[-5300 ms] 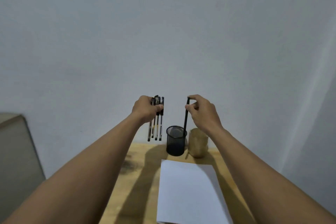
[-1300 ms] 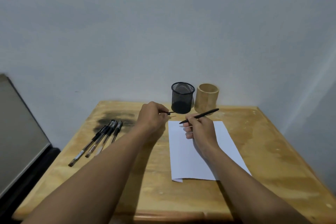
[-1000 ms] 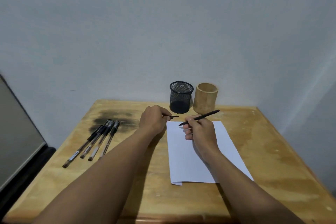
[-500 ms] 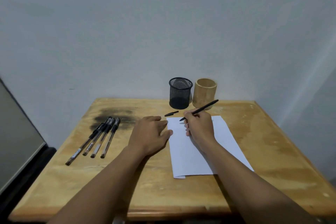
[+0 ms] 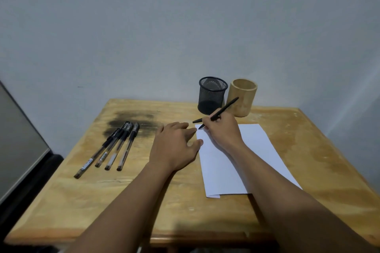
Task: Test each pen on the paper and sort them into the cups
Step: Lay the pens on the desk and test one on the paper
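Cap [image 5: 197,121] set down, left hand [image 5: 174,146] flat by paper [image 5: 218,174], pen [image 5: 224,109] lowered

Pens: five, four loose pens [image 5: 119,147] plus one held pen [image 5: 228,106]. One cap [image 5: 197,120]. Cups: two, mesh cup [image 5: 211,96], wooden cup [image 5: 243,98]. One paper [image 5: 222,170].
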{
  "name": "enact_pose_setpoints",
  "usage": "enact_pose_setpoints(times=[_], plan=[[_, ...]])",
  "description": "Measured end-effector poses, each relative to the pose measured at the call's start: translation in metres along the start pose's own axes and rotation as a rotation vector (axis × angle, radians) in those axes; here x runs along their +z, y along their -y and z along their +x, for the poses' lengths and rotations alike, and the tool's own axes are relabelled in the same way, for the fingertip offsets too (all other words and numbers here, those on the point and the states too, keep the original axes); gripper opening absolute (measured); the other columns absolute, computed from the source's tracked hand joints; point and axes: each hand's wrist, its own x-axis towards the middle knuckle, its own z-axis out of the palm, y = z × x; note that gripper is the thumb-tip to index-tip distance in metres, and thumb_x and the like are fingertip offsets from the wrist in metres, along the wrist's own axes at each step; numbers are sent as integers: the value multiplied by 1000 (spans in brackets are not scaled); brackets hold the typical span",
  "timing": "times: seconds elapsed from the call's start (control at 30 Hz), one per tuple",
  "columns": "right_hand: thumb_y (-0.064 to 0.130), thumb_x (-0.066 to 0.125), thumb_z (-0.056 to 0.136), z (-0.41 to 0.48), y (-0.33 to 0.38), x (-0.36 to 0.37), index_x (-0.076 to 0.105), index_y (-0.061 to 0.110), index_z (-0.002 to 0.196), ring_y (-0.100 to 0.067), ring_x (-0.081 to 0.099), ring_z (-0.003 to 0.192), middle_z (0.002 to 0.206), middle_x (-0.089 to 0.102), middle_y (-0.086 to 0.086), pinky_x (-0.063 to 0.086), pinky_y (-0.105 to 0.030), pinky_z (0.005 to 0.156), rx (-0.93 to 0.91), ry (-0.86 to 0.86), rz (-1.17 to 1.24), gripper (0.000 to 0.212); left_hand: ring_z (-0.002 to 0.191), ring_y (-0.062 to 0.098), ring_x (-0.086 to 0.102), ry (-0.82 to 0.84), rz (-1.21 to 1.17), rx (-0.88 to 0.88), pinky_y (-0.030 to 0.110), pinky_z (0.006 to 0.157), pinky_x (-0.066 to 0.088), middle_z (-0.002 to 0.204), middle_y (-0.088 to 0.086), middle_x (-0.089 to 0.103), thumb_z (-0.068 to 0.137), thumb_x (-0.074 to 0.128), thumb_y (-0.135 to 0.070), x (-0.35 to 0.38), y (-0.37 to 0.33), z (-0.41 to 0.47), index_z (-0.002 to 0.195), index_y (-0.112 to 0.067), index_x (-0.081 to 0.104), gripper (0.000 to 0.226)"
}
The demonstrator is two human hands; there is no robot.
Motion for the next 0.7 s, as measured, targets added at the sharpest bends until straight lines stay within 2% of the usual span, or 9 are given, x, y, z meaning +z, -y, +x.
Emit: enact_pose_setpoints(times=[0.1, 0.17, 0.33, 0.53, 0.7], plan=[[20, 69, 87, 0, -2, 1, 67, 9, 85, -19, 69, 73, 74, 69, -4, 58, -34, 63, -7, 28, -4, 12, 134, 19, 48, -11, -11, 9, 51, 111, 33, 141, -6, 59, 84, 50, -62, 0, 0, 0, 123, -36, 68, 50], [21, 68, 88, -1, -2, 1, 67, 9, 85, -16, 68, 70, 73, 69, -2, 52, -28, 59, -13, 13, -22, 12, 133, 19, 48, -13, -18, 7, 50, 111, 33, 140, -5, 60, 84, 50, -61, 1, 0, -1, 121, -36, 69, 49], [26, 67, 89, -2, -2, 3, 68, 11, 84, -16, 69, 70, 73, 71, -1, 49, -27, 57, -27, -28, -27, 16, 134, 19, 47, -19, -21, 7, 50, 111, 33, 140, -5, 60, 83, 51, -60, 0, 0, 0, 114, -35, 72, 45], [21, 69, 89, -4, -2, -1, 65, 12, 82, -15, 69, 70, 71, 69, -1, 53, -29, 60, -41, -1, -30, 12, 137, 17, 45, -11, -30, -14, 51, 113, 32, 143, -8, 58, 83, 50, -63, 1, 0, 0, 126, -37, 67, 53], [19, 67, 91, -7, -1, -5, 62, 16, 77, -8, 65, 64, 68, 67, 3, 47, -22, 57, -55, -8, -35, 15, 137, 17, 45, -5, -22, -19, 51, 113, 32, 143, -8, 57, 83, 49, -64, 1, 0, 1, 128, -36, 66, 56]])
